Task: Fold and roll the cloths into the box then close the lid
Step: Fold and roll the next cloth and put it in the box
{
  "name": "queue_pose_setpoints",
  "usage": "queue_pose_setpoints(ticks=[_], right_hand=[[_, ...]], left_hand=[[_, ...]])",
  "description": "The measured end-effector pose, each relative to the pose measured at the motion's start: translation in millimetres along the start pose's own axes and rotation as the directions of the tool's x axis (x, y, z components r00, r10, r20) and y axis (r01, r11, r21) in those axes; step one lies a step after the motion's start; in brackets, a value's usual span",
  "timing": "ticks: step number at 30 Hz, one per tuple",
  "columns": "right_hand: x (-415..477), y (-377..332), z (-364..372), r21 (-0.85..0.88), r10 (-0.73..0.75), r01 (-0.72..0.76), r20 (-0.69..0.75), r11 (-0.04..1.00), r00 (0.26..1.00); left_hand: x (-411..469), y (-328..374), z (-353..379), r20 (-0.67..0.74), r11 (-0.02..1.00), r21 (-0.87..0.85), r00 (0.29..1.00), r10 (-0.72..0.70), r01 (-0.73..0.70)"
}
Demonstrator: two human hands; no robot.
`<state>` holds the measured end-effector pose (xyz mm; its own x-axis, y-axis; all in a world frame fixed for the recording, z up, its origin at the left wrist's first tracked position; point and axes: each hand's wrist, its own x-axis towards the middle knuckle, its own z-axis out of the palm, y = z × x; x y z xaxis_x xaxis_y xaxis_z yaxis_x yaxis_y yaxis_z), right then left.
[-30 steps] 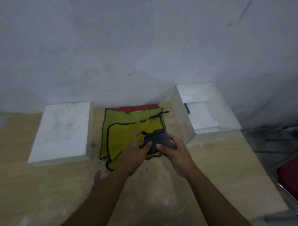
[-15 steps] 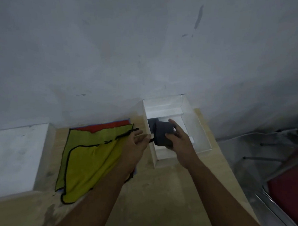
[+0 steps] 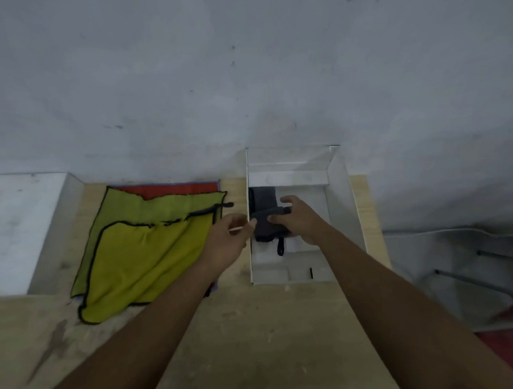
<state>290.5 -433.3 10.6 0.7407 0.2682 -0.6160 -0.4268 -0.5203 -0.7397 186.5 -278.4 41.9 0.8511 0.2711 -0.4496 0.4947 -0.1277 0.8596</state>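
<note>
Head view: the right hand (image 3: 299, 222) reaches into the open white box (image 3: 341, 204), which stands on the right of the wooden bench (image 3: 243, 340) against the grey wall (image 3: 254, 76). Its fingers and thumb curl round the rolled grey cloth (image 3: 262, 224). The roll sits inside the box against the left wall, under and just left of the palm, and a small dark loop (image 3: 281, 247) hangs from its near end.

The left hand (image 3: 230, 237) is just outside the box's left wall, fingers loosely bent and gripping nothing. Its fingertips (image 3: 251, 222) are at the rim, close to the roll; I cannot tell whether they touch it.

Left of that hand a yellow-green cloth (image 3: 147, 248) with dark edging lies flat on the bench, over a red cloth (image 3: 173, 189) that shows at its far edge. The white lid (image 3: 12, 227) lies at the far left.
</note>
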Motion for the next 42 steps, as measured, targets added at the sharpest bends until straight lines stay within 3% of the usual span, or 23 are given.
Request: queue_pose_setpoints(ticks=[4,7,12,24,30,35,39,42], right_hand=[[22.3,20.7,13.1,0.084,0.064,-0.056,-0.098,0.995,0.993],[31.4,32.2,20.2,-0.016,0.045,-0.049,-0.190,0.999,0.981],[37.9,32.2,31.6,-0.170,0.046,-0.086,-0.227,0.982,0.973],[15.8,22.4,32.4,-0.212,-0.045,-0.031,-0.349,0.977,0.936],[-40.1,-29.4,21.8,-0.099,-0.178,0.148,-0.528,0.984,0.831],[-99.5,-81.9,61.6,-0.098,-0.372,0.381,-0.532,0.919,0.761],[-118.3,-79.8,127.0,-0.094,-0.412,0.412,-0.412,0.907,0.813],[-115.4,-47.9,181.7,-0.078,-0.271,0.260,-0.259,0.963,0.927]], left_hand=[[1.6,-6.2,-1.6,0.016,1.000,0.011,1.000,0.015,-0.015],[1.1,-8.7,-2.5,0.019,0.999,-0.044,1.000,0.006,-0.005],[1.3,-10.0,0.7,0.006,0.997,-0.082,1.000,0.014,-0.013],[-6.3,-11.4,-11.6,0.015,1.000,0.011,1.000,0.025,-0.025],[-25.9,-21.6,-40.0,0.025,1.000,0.003,1.000,0.012,-0.012],[-47.0,-42.1,-85.5,-0.005,0.998,0.061,1.000,0.003,-0.003],[-63.6,-77.9,-133.7,-0.107,0.985,0.148,0.991,-0.075,0.091],[-79.7,-116.7,-174.0,-0.212,0.976,0.151,0.969,-0.124,0.158]])
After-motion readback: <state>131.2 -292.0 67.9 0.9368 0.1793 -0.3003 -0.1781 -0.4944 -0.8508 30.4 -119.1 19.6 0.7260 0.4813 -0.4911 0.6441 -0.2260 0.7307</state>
